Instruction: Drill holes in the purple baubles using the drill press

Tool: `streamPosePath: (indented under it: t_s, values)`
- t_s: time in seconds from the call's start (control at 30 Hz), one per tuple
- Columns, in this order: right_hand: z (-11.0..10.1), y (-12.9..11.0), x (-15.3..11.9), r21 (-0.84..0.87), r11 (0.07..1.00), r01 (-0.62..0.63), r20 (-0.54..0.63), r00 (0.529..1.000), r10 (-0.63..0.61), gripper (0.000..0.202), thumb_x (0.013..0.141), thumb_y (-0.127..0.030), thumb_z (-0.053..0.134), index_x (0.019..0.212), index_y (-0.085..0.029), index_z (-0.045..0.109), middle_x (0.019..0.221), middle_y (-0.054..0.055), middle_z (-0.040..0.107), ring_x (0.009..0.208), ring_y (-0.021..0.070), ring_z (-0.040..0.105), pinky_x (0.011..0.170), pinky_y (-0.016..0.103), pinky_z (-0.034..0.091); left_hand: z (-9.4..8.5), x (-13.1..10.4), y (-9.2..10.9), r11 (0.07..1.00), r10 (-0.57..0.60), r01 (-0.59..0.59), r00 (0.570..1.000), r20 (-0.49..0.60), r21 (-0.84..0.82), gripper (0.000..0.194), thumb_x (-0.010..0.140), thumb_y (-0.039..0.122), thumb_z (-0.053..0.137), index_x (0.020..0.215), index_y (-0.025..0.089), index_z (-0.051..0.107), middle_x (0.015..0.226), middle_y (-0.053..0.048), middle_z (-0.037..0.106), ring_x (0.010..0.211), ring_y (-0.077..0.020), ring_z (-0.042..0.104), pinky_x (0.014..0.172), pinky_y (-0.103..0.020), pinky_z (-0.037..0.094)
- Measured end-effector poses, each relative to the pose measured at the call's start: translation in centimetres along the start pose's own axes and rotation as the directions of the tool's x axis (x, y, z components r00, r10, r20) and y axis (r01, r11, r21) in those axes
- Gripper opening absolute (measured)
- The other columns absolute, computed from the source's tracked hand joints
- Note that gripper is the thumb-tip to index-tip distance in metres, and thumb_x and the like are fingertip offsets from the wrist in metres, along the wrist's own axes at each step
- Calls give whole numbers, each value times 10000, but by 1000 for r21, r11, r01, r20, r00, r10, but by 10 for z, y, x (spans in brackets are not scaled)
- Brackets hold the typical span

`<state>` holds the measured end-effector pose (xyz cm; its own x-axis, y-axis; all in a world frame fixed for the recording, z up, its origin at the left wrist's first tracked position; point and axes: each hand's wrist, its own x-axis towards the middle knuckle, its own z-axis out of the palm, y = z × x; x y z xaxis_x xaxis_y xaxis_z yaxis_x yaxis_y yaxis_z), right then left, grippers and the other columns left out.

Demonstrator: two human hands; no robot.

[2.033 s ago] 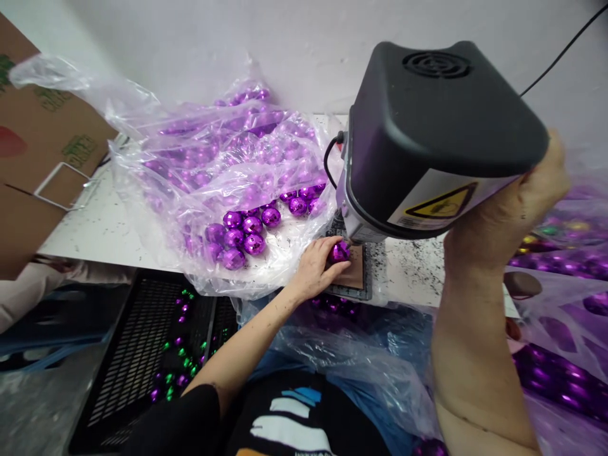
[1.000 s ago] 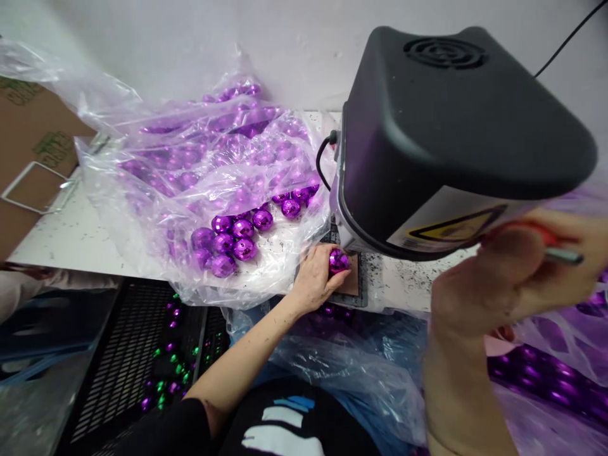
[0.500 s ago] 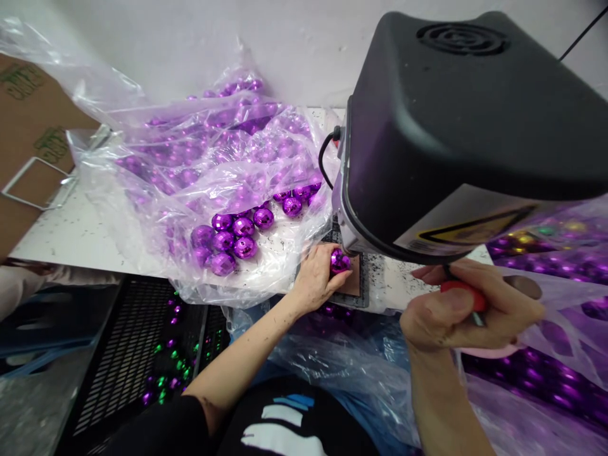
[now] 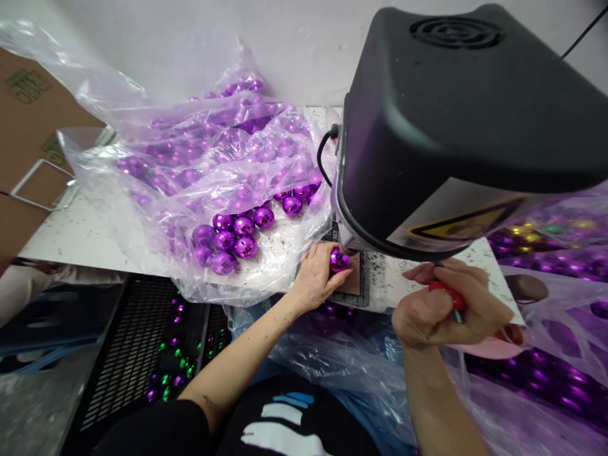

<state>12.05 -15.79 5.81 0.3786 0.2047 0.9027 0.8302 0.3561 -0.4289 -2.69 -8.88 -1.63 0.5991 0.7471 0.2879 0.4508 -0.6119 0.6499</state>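
Observation:
My left hand (image 4: 317, 273) grips a shiny faceted purple ball (image 4: 339, 259) and holds it on the small brown plate (image 4: 354, 284) under the nose of a black-hooded bench machine (image 4: 456, 120). My right hand (image 4: 444, 310) is closed around the machine's red lever handle (image 4: 445, 294), low at the machine's right front. To the left lies a clear plastic bag (image 4: 199, 171) full of the same purple balls, with several loose ones (image 4: 235, 235) near its mouth.
A white speckled tabletop (image 4: 80, 234) carries the bag and machine. A black perforated crate (image 4: 142, 354) with a few purple and green balls sits below at left. A cardboard box (image 4: 28, 139) stands far left. More bagged purple balls (image 4: 555, 367) lie at right.
My right hand came down from the machine's upper right side, pulling the red lever handle down to table height. My left hand stayed on the ball under the machine.

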Motion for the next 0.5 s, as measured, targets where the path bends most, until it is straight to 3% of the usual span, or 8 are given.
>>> streamPosePath:
  t_s: [0.2, 0.37, 0.5]
  values:
    - [4, 7, -12, 95, 995, -20, -28, 999, 23, 152, 869, -297, 493, 923, -200, 597, 740, 7, 542, 644, 95, 533, 650, 304, 527, -1, 1, 1, 1000, 5, -5, 1000, -9, -6, 399, 955, 392, 584, 1278, 185, 477, 1259, -112, 595, 1186, -252, 544, 1042, -414, 404]
    - [6, 15, -27, 72, 997, -34, 13, 999, 34, 112, 852, -236, 505, 915, -190, 585, 694, -2, 548, 713, 114, 584, 727, 320, 541, -2, 1, 2, 1000, 8, -8, 1000, -8, -3, 414, 957, 415, 579, 1283, 186, 466, 1256, -112, 587, 1182, -254, 541, 1046, -419, 403]
    - [0, 7, -6, 35, 999, -19, -10, 1000, 19, 178, 875, -295, 508, 833, -148, 599, 641, -3, 503, 635, 89, 561, 660, 267, 513, -1, 0, 0, 1000, 15, -15, 1000, -12, -4, 376, 959, 392, 580, 1260, 188, 486, 1172, -99, 605, 1144, -255, 552, 1025, -420, 407]
